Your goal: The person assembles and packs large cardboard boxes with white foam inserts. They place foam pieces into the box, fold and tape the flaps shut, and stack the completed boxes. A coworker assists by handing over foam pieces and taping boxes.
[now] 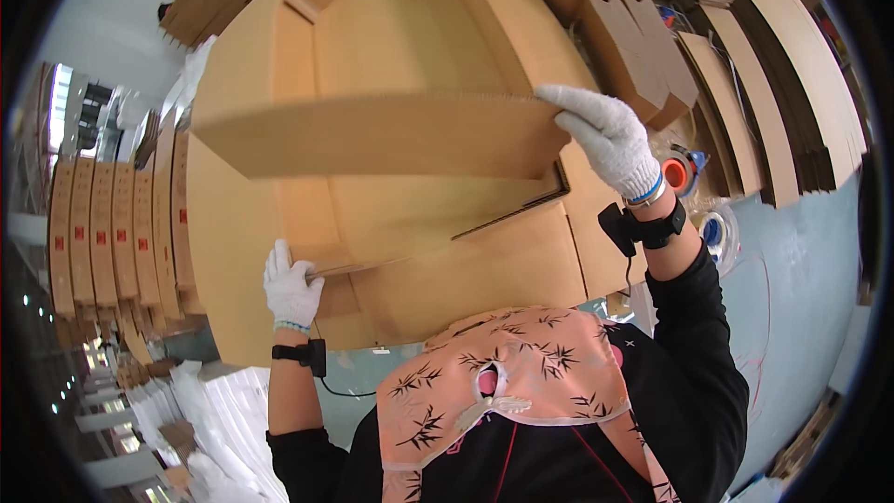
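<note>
While the right hand (607, 135) in its white knit glove pinches the near corner of a raised cardboard flap (372, 135), fingers curled over the top edge and thumb underneath, the left hand (291, 287) presses down on a lower flap (326, 272), fingers close together and flat-ish on the board. Both flaps belong to one big brown cardboard box (410, 224) lying right in front of the person, so the box sits between the two hands, with the raised flap stretching away to the left of the right-hand grip. Just past the right wrist there's a roll of tape (683, 172) with an orange core, and a second clear roll (715, 228) a bit closer in. Beyond the right hand, stacks of flat cardboard sheets (792, 84) fan out. Well off to the left of the left hand, a row of folded boxes (112, 233) stands on edge. Each wrist has a black band.
</note>
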A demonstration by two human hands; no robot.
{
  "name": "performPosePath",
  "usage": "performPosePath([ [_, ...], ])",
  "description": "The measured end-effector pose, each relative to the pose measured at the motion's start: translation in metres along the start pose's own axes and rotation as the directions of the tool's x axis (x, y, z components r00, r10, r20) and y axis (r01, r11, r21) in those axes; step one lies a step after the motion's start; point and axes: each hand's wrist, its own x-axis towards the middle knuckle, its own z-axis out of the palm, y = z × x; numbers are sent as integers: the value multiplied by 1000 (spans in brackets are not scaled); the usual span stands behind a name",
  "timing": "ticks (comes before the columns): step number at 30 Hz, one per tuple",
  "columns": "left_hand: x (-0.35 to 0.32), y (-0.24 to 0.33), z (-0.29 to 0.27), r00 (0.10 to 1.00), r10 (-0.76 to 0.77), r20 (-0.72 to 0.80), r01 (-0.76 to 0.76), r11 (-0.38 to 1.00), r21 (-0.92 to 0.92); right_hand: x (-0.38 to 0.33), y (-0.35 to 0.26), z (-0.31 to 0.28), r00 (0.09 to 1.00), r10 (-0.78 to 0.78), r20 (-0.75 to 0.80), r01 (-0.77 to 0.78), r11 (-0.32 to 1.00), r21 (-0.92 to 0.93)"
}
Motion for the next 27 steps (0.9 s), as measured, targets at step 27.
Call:
performPosePath([
  [27, 57, -22, -1, 719, 559, 413, -633, 772, 55, -61, -41, 76, 927, -232, 294, 374, 628, -682],
])
